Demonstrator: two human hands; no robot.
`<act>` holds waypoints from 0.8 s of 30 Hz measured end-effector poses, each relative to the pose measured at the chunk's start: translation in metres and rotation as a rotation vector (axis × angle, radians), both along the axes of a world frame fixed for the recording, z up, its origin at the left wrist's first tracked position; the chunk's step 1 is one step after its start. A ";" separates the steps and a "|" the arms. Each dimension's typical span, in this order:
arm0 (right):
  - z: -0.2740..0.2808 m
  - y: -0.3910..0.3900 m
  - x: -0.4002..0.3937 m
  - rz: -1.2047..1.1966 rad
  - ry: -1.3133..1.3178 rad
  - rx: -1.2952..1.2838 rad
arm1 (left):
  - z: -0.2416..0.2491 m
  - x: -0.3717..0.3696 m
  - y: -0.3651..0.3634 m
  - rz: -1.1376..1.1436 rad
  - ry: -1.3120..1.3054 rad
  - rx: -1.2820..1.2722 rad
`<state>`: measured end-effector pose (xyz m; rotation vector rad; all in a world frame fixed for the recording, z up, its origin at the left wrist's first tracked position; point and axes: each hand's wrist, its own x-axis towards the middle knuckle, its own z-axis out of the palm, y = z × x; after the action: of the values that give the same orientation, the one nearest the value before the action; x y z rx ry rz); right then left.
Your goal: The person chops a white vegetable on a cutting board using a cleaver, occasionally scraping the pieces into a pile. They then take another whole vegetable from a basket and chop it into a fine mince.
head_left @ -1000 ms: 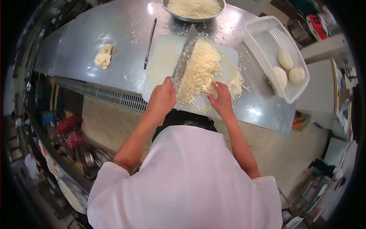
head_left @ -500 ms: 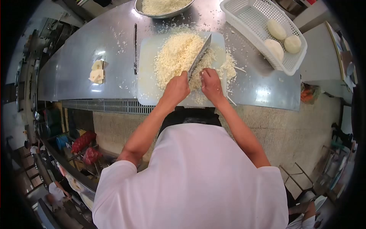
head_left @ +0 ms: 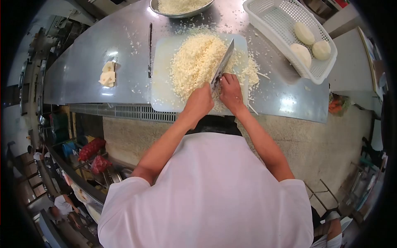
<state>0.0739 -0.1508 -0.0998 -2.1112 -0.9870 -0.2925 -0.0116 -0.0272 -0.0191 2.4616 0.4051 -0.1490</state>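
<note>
My left hand (head_left: 199, 103) is closed round the handle of a wide knife (head_left: 223, 63), whose blade slants up and right across a white cutting board (head_left: 162, 62). Beside the lower part of the blade is my right hand (head_left: 232, 93), its fingers curled in; whatever they may hold is hidden. A large heap of finely chopped pale food (head_left: 194, 62) covers the board's middle, left of the blade. More chopped bits (head_left: 250, 72) lie at the board's right edge, with thin pale sticks near them.
A metal bowl (head_left: 182, 15) of chopped pieces stands at the back. At the right, a white perforated basket (head_left: 271, 39) holds three pale peeled pieces (head_left: 304, 34). Pale slices (head_left: 107, 77) and a thin dark strip (head_left: 150, 49) lie left of the board on the metal table (head_left: 82, 62).
My left hand and the knife have moved slightly right over the board, closer to my right hand. The whole view has shifted a little.
</note>
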 end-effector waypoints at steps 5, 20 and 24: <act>-0.003 -0.004 -0.001 0.016 0.004 -0.015 | 0.020 0.000 -0.003 -0.013 -0.034 0.001; 0.000 -0.006 -0.002 0.006 0.029 0.035 | -0.002 0.018 -0.009 0.020 -0.054 -0.012; -0.003 -0.003 -0.001 -0.005 0.059 0.054 | 0.007 0.000 -0.014 0.067 -0.050 -0.018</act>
<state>0.0730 -0.1537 -0.1030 -2.0617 -0.9297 -0.2557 -0.0112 -0.0410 -0.0124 2.4251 0.4613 -0.0625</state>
